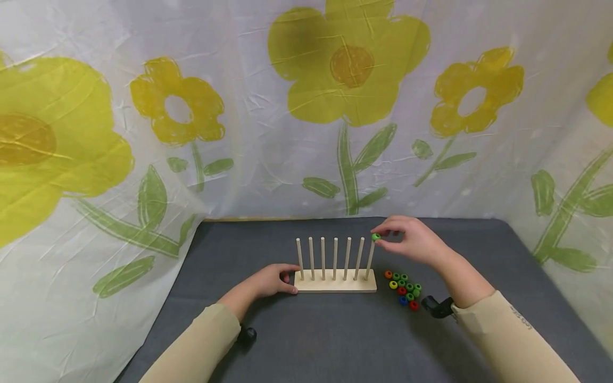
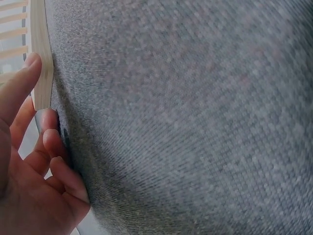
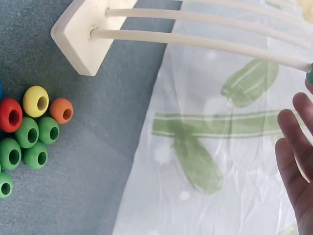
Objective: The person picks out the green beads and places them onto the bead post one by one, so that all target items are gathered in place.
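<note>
- while the right grip point(image 1: 409, 240) pinches a green bead point(image 1: 375, 236) between thumb and fingers, that bead sits at the top of the rightmost peg point(image 1: 370, 260); whether it is already threaded on, i cannot tell
- the left grip point(image 1: 270, 281) holds the left end of the pale base point(image 1: 335, 286), thumb at the near side and a finger towards the far corner
- the bead looks light, hard and hardly fragile, though its smooth round side may slip or roll; best taken by its outer wall, with the hole left free
- the base and its row of straight pegs look like one stiff piece, light enough to slide or tip, so a hold low on the end of the base seems sound; the pegs are slim and would bear sideways force less well
- just right of the base lie loose beads, among them a yellow bead point(image 3: 33, 104), an orange bead point(image 3: 57, 105) and a blue bead point(image 1: 404, 300), with reds and more greens; rounded, each visible hole wide, the finish matt
- base and pegs are plain pale wood, the base a flat slab with rounded corners
- the worktop point(image 1: 287, 340) shows a grey woven cloth surface; at the far side hangs a creased white sheet point(image 1: 254, 133) with yellow flowers
</note>
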The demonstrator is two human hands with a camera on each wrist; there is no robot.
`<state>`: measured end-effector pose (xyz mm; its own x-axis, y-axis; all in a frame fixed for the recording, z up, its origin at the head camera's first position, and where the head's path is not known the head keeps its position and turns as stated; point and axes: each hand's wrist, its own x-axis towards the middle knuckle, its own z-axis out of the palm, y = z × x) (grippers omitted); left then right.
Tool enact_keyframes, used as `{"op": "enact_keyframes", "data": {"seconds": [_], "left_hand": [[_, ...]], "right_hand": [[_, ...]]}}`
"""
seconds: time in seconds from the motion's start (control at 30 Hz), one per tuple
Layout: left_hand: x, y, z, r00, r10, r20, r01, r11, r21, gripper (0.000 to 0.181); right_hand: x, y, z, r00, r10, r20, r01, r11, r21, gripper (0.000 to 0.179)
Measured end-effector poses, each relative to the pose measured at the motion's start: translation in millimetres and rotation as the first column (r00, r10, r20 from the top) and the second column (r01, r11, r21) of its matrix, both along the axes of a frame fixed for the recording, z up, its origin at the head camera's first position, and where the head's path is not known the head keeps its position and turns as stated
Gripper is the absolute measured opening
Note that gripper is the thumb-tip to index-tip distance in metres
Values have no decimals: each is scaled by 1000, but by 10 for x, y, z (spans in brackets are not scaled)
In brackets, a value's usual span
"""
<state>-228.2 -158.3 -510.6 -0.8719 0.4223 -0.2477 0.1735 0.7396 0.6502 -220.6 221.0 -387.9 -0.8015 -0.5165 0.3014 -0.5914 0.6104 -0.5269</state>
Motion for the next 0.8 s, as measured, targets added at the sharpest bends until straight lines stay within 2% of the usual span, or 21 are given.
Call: {"op": "enact_keyframes", "data": {"seconds": [0.17,0.4,0.6,0.8], "left_hand": [[-2,25,-20,1000,-3,0,3,1000,-6,61],[-21,33,-20,999,-1,32,0,1000,6,62],[-25,-17,-10,1000,12,24,-12,1000,7,61],[-16,-12,-38,1000,12,11,-12,1000,11,62]], "right_hand": [[14,7,-39,1000,-2,9,2,1000,6,22],[32,29,-63,1000,-5,-8,5,1000,6,20],[-4,-4,-98,1000,0,-26,-1,999,-33,21],[-18,-5,-66,1000,9,-17,-9,999,-33,21]]}}
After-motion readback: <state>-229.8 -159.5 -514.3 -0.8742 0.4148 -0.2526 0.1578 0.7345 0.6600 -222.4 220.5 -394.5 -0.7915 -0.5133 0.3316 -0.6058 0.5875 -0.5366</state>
